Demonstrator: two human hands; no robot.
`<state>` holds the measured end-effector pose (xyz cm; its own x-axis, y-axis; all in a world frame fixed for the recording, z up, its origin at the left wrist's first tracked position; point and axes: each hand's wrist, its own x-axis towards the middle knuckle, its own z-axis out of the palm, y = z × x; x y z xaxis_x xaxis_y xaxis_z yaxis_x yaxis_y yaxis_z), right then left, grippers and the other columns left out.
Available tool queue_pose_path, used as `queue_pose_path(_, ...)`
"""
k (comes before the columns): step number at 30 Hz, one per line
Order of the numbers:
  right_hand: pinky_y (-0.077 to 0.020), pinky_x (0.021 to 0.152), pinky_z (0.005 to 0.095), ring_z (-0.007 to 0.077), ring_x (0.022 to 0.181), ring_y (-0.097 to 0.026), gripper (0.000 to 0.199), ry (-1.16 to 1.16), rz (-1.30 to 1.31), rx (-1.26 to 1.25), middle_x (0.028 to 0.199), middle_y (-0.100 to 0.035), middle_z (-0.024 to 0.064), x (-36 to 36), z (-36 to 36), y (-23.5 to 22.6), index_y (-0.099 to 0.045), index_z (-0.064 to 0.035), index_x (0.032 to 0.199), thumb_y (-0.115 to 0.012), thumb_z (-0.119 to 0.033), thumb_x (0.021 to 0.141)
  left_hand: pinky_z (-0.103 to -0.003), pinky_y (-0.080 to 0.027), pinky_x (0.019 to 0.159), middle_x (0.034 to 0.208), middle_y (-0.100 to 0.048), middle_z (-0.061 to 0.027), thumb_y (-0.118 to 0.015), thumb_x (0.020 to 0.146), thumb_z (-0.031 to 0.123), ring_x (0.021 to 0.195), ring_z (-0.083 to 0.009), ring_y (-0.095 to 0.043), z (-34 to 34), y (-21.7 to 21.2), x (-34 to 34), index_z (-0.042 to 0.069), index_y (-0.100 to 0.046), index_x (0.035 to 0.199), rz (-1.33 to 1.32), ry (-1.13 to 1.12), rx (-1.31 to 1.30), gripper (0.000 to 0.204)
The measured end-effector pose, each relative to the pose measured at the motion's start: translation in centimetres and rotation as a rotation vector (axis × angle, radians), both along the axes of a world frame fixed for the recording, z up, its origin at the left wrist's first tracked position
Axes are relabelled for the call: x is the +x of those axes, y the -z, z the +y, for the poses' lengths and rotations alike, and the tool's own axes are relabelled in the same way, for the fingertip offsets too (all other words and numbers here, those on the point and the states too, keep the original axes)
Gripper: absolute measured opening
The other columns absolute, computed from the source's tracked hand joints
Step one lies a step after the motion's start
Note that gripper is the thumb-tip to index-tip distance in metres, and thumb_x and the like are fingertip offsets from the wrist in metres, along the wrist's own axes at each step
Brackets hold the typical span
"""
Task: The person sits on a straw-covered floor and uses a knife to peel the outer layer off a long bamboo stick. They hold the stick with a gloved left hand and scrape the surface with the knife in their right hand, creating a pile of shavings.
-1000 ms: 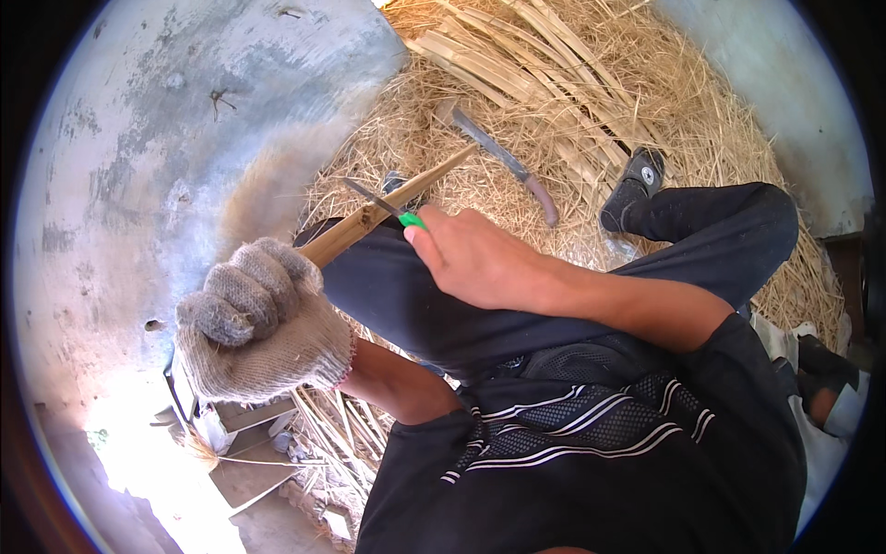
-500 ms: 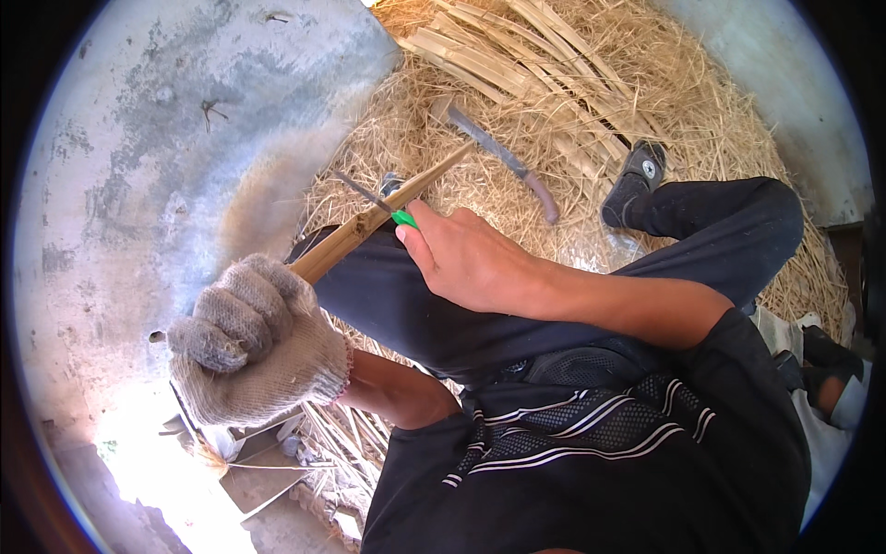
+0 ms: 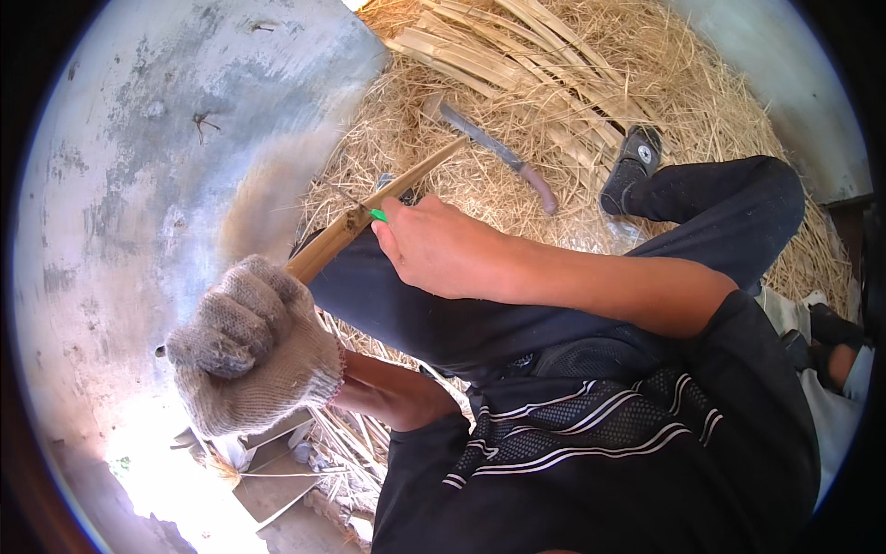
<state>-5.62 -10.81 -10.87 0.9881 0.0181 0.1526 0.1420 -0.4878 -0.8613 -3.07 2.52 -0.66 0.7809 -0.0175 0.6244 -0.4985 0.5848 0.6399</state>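
Observation:
My left hand (image 3: 254,346), in a grey knitted glove, is closed in a fist round the lower end of a split bamboo strip (image 3: 330,247). The strip slants up and to the right, its far end tapering over the shavings. Bare and closed, my right hand (image 3: 443,247) grips a knife with a green handle (image 3: 377,214). Most of that handle is hidden in my fingers. Its thin blade (image 3: 341,192) points up and left, lying across the strip near its middle; whether it cuts in, I cannot tell.
A large curved knife (image 3: 498,148) with a brown handle lies on a heap of pale shavings (image 3: 415,120). Long split strips (image 3: 517,65) are piled behind it. A worn pale wall (image 3: 120,185) stands at left. My shoe (image 3: 635,166) rests on the shavings. Thin sticks (image 3: 346,443) lie below my left forearm.
My right hand and the knife have moved slightly left and up along the bamboo strip, toward my gloved hand. The left hand still grips the strip and has barely shifted.

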Motion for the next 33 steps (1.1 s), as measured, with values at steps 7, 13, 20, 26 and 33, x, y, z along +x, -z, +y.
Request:
queue_pose_path(7, -0.0499, 0.058, 0.0551, 0.0508, 0.064, -0.061, 0.030, 0.094, 0.045, -0.158, 0.062, -0.058, 0.0313, -3.4, -0.5, 0.5, -0.050, 0.0074, 0.099, -0.046, -0.022, 0.099, -0.029, -0.023, 0.028, 0.041, -0.022, 0.0024, -0.041, 0.078, 0.020, 0.034, -0.0105, -0.017, -0.5, 0.3, 0.1, 0.019, -0.028, 0.048, -0.038, -0.071, -0.049, 0.033)
queue_pose_path(13, -0.0507, 0.057, 0.0538, 0.0486, 0.063, -0.062, 0.028, 0.086, 0.022, -0.247, 0.062, -0.060, 0.0288, -3.0, -2.0, -0.7, -0.049, 0.0068, 0.099, -0.047, -0.021, 0.098, -0.034, -0.033, 0.028, 0.044, -0.030, -0.0027, -0.038, 0.083, 0.020, 0.034, -0.0154, -0.028, -1.3, -0.4, 0.5, 0.011, -0.037, 0.056, -0.105, 0.092, -0.008, 0.029)
queue_pose_path(20, -0.0523, 0.056, 0.0508, 0.0441, 0.062, -0.064, 0.029, 0.040, 0.348, -0.370, 0.065, -0.062, 0.0268, 0.2, -4.7, 2.3, -0.054, 0.0083, 0.097, -0.048, -0.020, 0.097, -0.034, -0.035, 0.032, 0.050, -0.038, -0.0031, -0.043, 0.087, 0.016, 0.036, -0.0148, -0.034, -3.5, 0.2, -1.4, 0.008, -0.047, 0.064, -0.401, 0.174, 0.168, 0.025)
queue_pose_path(26, -0.0503, 0.067, 0.0536, 0.0425, 0.072, -0.064, 0.037, 0.283, 0.330, -0.263, 0.075, -0.063, 0.0281, -0.5, -9.8, 9.5, -0.056, 0.0060, 0.102, -0.042, -0.029, 0.100, -0.032, -0.032, 0.027, 0.047, -0.036, -0.0015, -0.039, 0.090, 0.026, 0.035, -0.0127, -0.034, -6.0, -1.4, 0.5, 0.014, -0.042, 0.056, -0.262, 0.338, 0.169, 0.035)
queue_pose_path(33, -0.0460, 0.064, 0.0550, 0.0464, 0.070, -0.062, 0.028, 0.067, 0.054, 0.101, 0.069, -0.060, 0.0287, -1.4, -4.4, -2.1, -0.050, 0.0032, 0.104, -0.043, -0.024, 0.100, -0.029, -0.024, 0.025, 0.042, -0.026, 0.0009, -0.040, 0.083, 0.025, 0.032, -0.0120, -0.020, -5.1, -2.8, 2.2, 0.017, -0.031, 0.050, -0.126, 0.054, 0.108, 0.036)
